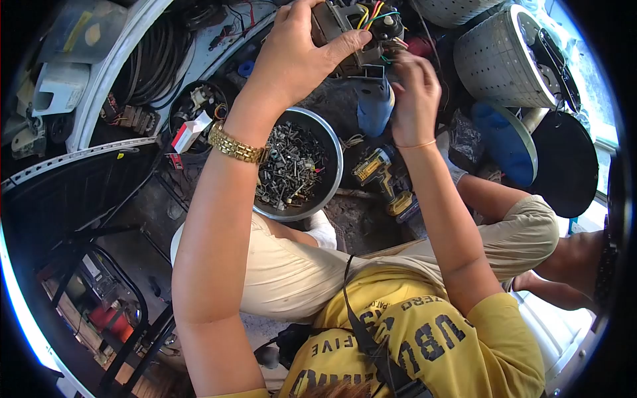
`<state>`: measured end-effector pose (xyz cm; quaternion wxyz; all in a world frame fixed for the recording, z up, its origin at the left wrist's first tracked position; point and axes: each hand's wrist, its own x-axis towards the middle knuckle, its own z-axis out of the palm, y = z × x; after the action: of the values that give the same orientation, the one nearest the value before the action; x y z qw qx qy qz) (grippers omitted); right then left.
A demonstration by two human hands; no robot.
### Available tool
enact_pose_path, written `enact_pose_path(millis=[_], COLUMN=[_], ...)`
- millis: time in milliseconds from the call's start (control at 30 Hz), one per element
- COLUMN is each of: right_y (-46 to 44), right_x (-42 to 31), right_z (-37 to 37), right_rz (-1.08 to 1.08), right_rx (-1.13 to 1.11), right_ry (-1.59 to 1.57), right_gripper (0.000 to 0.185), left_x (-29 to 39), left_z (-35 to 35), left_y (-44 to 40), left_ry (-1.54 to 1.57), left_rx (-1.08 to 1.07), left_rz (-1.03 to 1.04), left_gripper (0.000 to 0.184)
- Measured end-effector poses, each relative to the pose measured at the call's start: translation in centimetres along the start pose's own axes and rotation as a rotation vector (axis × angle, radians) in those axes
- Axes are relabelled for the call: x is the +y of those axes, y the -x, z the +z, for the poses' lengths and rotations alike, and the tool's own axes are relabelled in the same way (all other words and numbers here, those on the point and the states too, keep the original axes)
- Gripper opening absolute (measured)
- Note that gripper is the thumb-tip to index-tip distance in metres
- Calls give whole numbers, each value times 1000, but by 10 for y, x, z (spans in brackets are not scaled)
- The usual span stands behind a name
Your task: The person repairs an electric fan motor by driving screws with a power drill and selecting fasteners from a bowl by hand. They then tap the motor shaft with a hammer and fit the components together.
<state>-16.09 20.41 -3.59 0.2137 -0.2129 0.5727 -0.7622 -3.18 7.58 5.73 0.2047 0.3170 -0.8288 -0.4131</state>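
Observation:
At the top centre, my left hand (298, 53) grips a metal motor assembly (332, 33) with its fingers over the top and its thumb along the near side. Yellow, red and green wires (371, 14) come out of the assembly. My right hand (417, 93) is raised at the assembly's right side, near the wires; its fingers are bent and blurred, and what they hold, if anything, cannot be made out. Just below the assembly is a blue plastic piece (375, 109), between my two hands.
A metal bowl of screws (340, 159) lies below my left hand. A yellow cordless drill (381, 176) rests right of it. Perforated drums (478, 66) and a blue lid (507, 142) stand at the right. Coiled cables (156, 60) lie upper left. Another person's arm (564, 292) shows at right.

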Motion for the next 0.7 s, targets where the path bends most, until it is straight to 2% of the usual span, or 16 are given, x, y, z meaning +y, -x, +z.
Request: enact_pose_path(millis=[33, 67, 100, 167, 233, 300, 367, 400, 467, 533, 600, 700], right_y=[0, 5, 10, 43, 82, 115, 129, 128, 120, 114, 114, 113], right_x=[-13, -26, -20, -18, 13, 54, 104, 129, 170, 189, 200, 210], right_z=[-1, -2, -11, -20, -34, -22, -13, -5, 13, 29, 43, 50], right_rz=[43, 1, -129, -253, -157, -115, 85, 86, -131, -158, -173, -282], right_rx=[122, 180, 102, -219, -632, -772, -778, -781, -889, -964, -1079, -1101], right_ry=[-76, 36, 46, 168, 527, 676, 697, 695, 759, 822, 942, 1004], right_gripper=[14, 14, 11, 11, 15, 18, 15, 15, 16, 17, 23, 19], left_x=[-4, -8, -12, -15, -14, -6, -9, -11, -15, -15, -11, -9], left_z=[2, 5, 7, 5, 4, 1, 4, 5, 6, 4, 1, 0], left_y=[2, 5, 6, 3, 2, -1, -1, -1, 0, 0, -1, 0], left_ry=[0, 41, 81, 50, 21, -38, -48, -56, -58, -61, 15, -52], left_rx=[0, 26, 51, 68, 83, 43, 61, 82, 86, 85, 40, 93], left_rz=[-2, 41, 84, 111, 130, -1, 32, 67, 87, 106, 38, 82], left_gripper=[84, 79, 73, 73, 72, 84, 84, 83, 83, 82, 81, 78])
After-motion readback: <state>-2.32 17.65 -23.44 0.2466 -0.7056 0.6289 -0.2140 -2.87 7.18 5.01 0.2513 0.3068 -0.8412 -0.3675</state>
